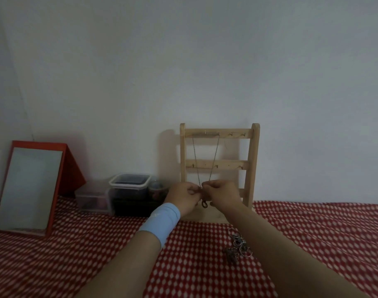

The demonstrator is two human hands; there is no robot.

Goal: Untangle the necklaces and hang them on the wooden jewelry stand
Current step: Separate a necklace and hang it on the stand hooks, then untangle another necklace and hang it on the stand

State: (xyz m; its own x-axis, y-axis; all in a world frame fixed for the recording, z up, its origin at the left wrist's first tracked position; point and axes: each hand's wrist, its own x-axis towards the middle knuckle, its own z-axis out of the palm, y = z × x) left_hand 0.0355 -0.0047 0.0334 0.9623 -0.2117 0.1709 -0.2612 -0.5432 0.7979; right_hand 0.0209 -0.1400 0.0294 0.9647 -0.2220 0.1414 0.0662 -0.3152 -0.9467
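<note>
The wooden jewelry stand leans upright against the wall, with hooks on its top and middle rails. A thin chain necklace hangs from the top rail in a V. My left hand and my right hand meet at the V's lower end, both pinching the chain. A small dark pendant dangles just below my fingers. A tangled clump of other necklaces lies on the cloth, to the left of my right forearm.
A red and white patterned cloth covers the table. A red-framed mirror leans at the left. Plastic lidded boxes and a small jar stand left of the stand. A blue wristband wraps my left wrist.
</note>
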